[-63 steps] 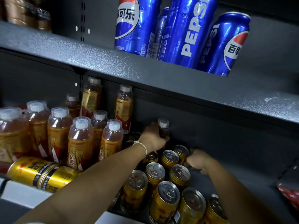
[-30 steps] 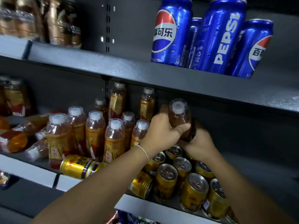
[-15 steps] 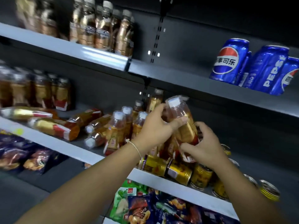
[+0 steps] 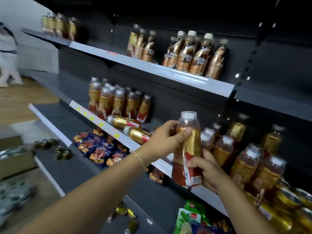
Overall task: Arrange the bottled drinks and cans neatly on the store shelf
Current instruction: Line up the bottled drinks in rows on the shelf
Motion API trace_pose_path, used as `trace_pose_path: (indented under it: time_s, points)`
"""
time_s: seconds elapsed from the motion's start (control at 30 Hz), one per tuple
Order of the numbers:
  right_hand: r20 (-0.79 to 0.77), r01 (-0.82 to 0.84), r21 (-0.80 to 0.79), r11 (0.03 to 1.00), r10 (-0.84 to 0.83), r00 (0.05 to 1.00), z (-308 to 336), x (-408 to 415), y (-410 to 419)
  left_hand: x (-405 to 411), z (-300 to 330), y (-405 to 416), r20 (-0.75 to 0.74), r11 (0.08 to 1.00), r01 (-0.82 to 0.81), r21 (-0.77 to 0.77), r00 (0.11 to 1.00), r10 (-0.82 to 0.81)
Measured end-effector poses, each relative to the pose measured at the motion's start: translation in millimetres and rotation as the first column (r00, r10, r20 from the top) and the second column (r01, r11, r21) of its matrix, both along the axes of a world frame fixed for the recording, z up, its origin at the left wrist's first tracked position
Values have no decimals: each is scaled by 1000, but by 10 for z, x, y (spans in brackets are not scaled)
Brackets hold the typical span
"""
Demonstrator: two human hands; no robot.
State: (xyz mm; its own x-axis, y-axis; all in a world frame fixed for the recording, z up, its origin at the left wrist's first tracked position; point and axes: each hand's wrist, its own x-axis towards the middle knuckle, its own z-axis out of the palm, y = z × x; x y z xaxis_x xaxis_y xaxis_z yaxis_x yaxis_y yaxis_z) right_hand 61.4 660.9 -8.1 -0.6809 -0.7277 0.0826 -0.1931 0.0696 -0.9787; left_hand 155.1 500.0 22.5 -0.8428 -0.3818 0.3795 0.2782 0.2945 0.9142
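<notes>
Two hands on one bottle (image 4: 187, 149), held out in front of the middle shelf (image 4: 108, 123), clear of its edge. Left hand (image 4: 166, 138) clamped round the upper body, thumb pressed across the gold label just under the clear shoulder, fingers curled behind. Right hand (image 4: 208, 171) clamped round the lower, red part of the label, fingers wrapping the base from the right. Bottle near upright, leaning a little, white cap at the top, amber drink inside.

On the middle shelf, far left: a tidy standing group of like bottles (image 4: 118, 103). Just beside them, nearer the front edge: two fallen bottles (image 4: 130, 128) lying on their sides, caps pointing left. Behind and right of the held bottle: more standing bottles (image 4: 244, 159) in loose rows, blurred. At the bottom right corner: gold cans (image 4: 290, 203), also blurred.

Upper shelf (image 4: 185, 74): copper-labelled bottles (image 4: 194, 54) standing in a cluster, a smaller cluster further left.

Lower shelf (image 4: 81, 168): dark blue snack packets (image 4: 101, 149) in a heap below the price strip, a green packet (image 4: 190, 217) at the lower right, several small gold-wrapped items (image 4: 125, 212) scattered on the grey surface.

Thin bracelet (image 4: 140, 159) on the left wrist. Wooden floor (image 4: 20, 100) at far left.
</notes>
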Motion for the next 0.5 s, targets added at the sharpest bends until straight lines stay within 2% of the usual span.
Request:
trace_pose_path:
  time_s: [0.2,0.5]
  points:
    - [44,-201,-52,978,203,978,-48,257,-845,411,-43,-590,40,995,-92,36,995,91]
    - [-24,-444,-25,896,443,896,-134,396,-1994,672,-196,-1643,52,948,-319,-5,946,319]
